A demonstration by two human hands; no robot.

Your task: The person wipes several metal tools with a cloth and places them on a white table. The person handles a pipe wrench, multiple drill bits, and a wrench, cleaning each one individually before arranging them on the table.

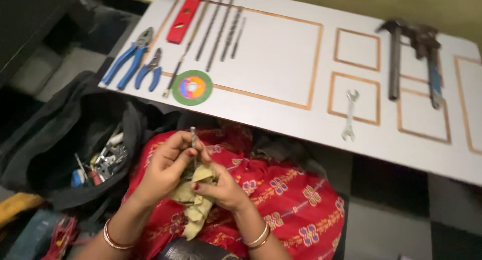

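The white board [281,54] of tools lies ahead, open black bag [55,139] to my left. Over my lap, my left hand [168,164] pinches a drill bit [193,139] upright; my right hand [221,187] clutches the rag [196,200]. Best wipe firmly along its length.

Even, soft light falls on the white table [281,44], which shows bright without hard glare. The near left around the black bag [45,139] is dim. The whole picture is slightly blurred, softest at the edges.

white board [281,44], pliers [128,56], hammer [394,54], spanner [350,114]
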